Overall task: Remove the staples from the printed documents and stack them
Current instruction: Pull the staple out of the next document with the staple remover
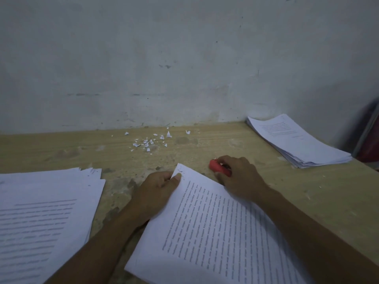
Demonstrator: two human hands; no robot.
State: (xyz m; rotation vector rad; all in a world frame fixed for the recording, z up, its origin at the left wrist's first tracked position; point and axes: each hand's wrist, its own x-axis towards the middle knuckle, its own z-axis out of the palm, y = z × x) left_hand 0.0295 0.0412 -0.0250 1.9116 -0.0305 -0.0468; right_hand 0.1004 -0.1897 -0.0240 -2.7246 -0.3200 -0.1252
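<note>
A printed document (215,228) lies slanted on the wooden table in front of me. My left hand (158,191) pinches its top left corner, thumb on top beside a small dark staple mark. Just right of that corner, my right hand (240,177) grips a red staple remover (217,168) that rests on the table, fingers curled over it. A loose pile of printed sheets (41,218) spreads at the left. A neater stack of printed pages (297,142) sits at the far right, against the wall.
Several torn paper scraps (149,141) lie scattered near the back of the worn table (123,158). A grey wall rises right behind. Something red and dark (371,144) stands past the table's right edge.
</note>
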